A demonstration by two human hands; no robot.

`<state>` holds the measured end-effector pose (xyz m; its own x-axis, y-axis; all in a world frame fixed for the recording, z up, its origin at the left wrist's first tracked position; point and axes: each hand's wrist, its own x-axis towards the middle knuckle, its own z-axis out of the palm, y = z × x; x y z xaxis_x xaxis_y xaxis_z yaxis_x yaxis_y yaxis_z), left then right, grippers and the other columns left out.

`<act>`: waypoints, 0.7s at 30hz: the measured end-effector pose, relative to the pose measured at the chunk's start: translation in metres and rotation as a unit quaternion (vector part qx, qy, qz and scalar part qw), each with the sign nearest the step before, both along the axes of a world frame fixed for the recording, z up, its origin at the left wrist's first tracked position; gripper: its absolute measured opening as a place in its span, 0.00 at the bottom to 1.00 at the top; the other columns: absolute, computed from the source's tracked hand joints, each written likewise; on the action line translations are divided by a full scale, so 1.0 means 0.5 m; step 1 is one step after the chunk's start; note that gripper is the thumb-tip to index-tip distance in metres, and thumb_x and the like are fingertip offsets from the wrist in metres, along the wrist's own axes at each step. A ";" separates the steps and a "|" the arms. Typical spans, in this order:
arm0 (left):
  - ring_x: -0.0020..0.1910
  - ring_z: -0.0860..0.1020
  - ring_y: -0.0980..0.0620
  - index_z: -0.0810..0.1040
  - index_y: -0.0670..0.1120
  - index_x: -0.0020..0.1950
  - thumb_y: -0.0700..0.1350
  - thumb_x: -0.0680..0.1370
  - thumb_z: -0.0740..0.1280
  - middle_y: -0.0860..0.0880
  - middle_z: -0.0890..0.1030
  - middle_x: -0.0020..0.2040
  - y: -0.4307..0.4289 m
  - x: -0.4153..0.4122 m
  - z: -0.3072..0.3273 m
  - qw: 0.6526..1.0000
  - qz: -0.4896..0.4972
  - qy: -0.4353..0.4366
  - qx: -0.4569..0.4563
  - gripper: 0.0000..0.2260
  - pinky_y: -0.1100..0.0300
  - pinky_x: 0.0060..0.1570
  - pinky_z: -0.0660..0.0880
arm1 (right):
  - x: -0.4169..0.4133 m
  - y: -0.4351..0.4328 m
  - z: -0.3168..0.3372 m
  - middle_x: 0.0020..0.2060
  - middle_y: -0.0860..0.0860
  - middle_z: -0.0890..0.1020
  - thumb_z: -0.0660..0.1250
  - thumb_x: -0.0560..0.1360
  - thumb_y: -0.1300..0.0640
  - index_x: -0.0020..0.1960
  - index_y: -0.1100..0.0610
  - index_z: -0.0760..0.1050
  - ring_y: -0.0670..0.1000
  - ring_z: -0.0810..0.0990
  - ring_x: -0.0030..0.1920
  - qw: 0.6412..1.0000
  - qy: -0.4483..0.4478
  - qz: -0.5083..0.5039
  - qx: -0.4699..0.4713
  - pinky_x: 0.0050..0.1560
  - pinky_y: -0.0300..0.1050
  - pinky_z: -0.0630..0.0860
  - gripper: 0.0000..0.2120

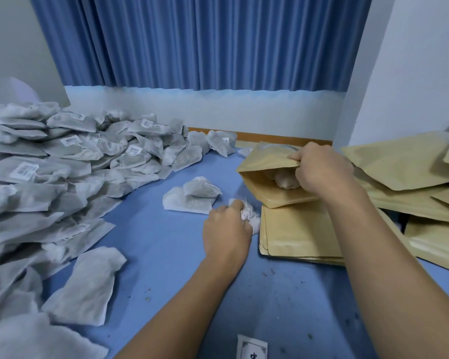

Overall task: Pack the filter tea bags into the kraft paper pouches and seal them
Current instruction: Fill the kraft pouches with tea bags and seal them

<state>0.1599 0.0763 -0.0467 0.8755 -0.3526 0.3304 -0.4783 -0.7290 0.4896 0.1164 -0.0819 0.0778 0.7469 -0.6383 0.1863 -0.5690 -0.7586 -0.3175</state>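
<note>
**Pouch held open by right hand; left hand gripping one tea bag**

The right arm reaches forward over the right half of the bench (166, 255). The right hand (322, 169) pinches the upper lip of a kraft pouch (267, 161), fingers curled on the paper, so the mouth gapes. A packed bag (283, 180) shows inside the mouth. The pouch rests on a flat stack of pouches (301, 231).

The left arm enters from the near edge. The left hand (226, 229), knuckles up and fingers curled, grips a crumpled tea bag (250, 216) just beside the stack's left edge.

Two loose tea bags (192, 196) lie overlapped just beyond the left hand. A heap of tea bags (62, 164) covers the left edge up to the far-left corner. Spare pouches (405, 164) are piled along the right edge. A printed card (252, 348) lies at the near edge, with dark crumbs (270, 272) scattered nearby.
</note>
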 end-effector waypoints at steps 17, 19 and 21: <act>0.58 0.76 0.43 0.77 0.40 0.61 0.36 0.77 0.66 0.42 0.80 0.58 -0.229 0.055 0.099 0.952 -0.104 0.150 -0.245 0.12 0.58 0.55 0.71 | 0.010 -0.020 0.009 0.50 0.55 0.80 0.62 0.72 0.65 0.56 0.52 0.80 0.61 0.78 0.48 0.999 0.032 0.022 -0.008 0.50 0.50 0.79 0.17; 0.53 0.78 0.45 0.78 0.42 0.58 0.38 0.78 0.64 0.44 0.81 0.53 -0.226 0.046 0.086 0.955 -0.152 0.105 -0.234 0.09 0.61 0.50 0.70 | 0.010 -0.027 0.005 0.49 0.56 0.80 0.61 0.71 0.66 0.55 0.54 0.80 0.61 0.78 0.48 0.999 0.031 0.016 0.004 0.50 0.50 0.79 0.17; 0.45 0.78 0.45 0.79 0.43 0.51 0.42 0.80 0.63 0.45 0.81 0.45 -0.195 0.034 0.059 0.968 -0.169 0.008 -0.184 0.06 0.55 0.43 0.72 | 0.010 -0.030 0.003 0.51 0.57 0.80 0.61 0.71 0.66 0.56 0.55 0.80 0.62 0.78 0.50 1.000 0.025 0.008 0.009 0.50 0.50 0.78 0.17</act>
